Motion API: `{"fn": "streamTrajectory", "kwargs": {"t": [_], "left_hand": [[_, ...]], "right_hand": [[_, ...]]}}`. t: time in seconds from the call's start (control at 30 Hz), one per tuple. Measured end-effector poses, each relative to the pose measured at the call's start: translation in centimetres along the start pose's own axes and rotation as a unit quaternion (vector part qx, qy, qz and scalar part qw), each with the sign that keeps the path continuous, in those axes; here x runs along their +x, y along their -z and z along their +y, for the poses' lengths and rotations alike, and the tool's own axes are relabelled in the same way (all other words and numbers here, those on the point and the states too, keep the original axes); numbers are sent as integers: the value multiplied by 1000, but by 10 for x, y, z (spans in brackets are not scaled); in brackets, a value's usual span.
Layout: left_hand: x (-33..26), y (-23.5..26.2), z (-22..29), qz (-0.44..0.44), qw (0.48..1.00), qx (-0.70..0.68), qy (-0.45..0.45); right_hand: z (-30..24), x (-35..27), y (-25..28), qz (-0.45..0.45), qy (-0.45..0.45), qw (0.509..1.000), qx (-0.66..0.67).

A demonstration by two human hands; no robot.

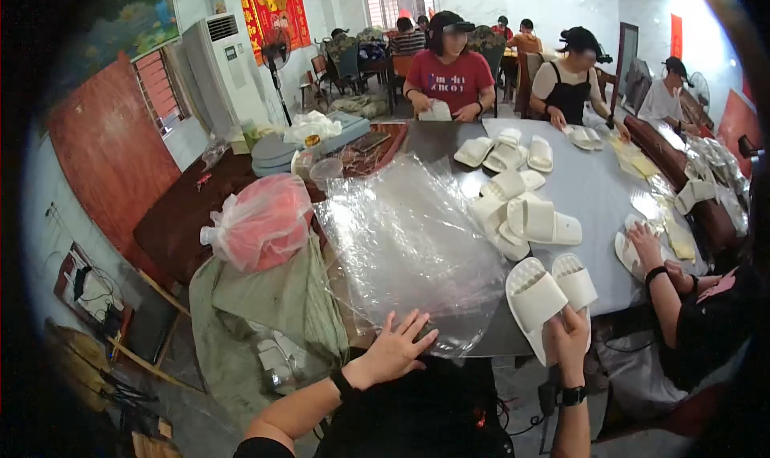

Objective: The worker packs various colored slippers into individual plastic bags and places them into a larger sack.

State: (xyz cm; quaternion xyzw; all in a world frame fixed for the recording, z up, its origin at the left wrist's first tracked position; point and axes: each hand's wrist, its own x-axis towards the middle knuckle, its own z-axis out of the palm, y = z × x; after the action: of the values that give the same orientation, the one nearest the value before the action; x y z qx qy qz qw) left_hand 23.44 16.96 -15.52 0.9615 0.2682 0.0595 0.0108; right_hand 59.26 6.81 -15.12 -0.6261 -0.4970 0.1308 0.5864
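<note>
My right hand (pixel 568 342) grips a pair of white slippers (pixel 539 304) near the heel end, side by side, at the table's front edge. Their wide straps face up and away from me. My left hand (pixel 395 346) lies with fingers spread on the near edge of a stack of clear plastic bags (pixel 409 249). Nothing shows in that hand's grasp. Beyond my right hand, more white slippers (pixel 529 217) are heaped on the grey table cover, some overlapping.
A pink bundle in a plastic bag (pixel 265 221) sits left, above a green woven sack (pixel 257 314). Across the table (pixel 609 253) two people handle slippers. At the right, a co-worker's hand (pixel 644 248) rests on another pair. A standing fan (pixel 275 53) is behind.
</note>
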Motion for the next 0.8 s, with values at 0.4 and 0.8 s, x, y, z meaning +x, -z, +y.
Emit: {"fn": "streamTrajectory", "kwargs": {"t": [0.4,0.8], "left_hand": [[26,9,-46,211,950,-157,166],[-18,63,-104,-62,992,-111,-5]], "right_hand": [[-13,9,-11,1,-18,1000,1],[-32,-9,-3,-11,-21,992,-125]]}}
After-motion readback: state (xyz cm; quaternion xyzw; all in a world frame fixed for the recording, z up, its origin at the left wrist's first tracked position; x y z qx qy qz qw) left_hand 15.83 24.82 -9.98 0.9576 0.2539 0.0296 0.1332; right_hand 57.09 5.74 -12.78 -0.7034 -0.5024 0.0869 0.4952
